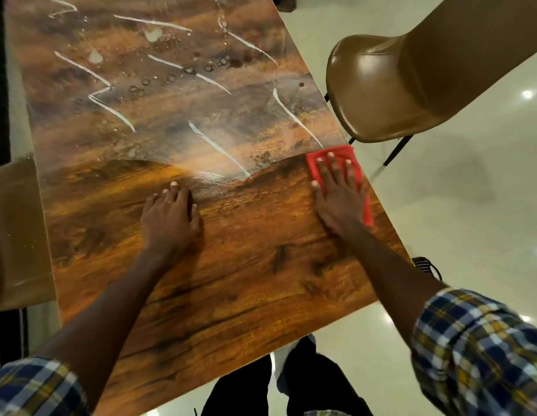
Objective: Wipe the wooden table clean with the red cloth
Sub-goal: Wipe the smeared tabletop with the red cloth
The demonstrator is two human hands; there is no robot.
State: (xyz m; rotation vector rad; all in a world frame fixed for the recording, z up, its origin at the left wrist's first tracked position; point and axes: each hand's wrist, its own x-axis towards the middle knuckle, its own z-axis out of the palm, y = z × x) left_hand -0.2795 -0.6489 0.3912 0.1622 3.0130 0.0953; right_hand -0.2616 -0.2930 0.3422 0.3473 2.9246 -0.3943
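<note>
You are pressing your right hand (336, 193) flat on the red cloth (339, 159), fingers spread apart and lying on top of the fabric rather than clamped round it. The cloth is sitting at the right edge of the wooden table (231, 280), with its far corner just beside the brown chair (381, 85) that is standing off that side. Your left hand (171, 217) is resting palm-down on bare wood near the table's middle, fingers loosely together and slightly bent, holding nothing. White streaks (219, 148) and scattered droplets (171, 76) are covering the far half of the tabletop; a wet smear (210, 178) is lying between your two hands, just ahead of the left fingertips. The near half of the surface is showing plain grain without streaks. Both plaid sleeves (477, 349) are rolled up the forearms. A second brown seat (12, 229) is showing at the left edge of the table.
</note>
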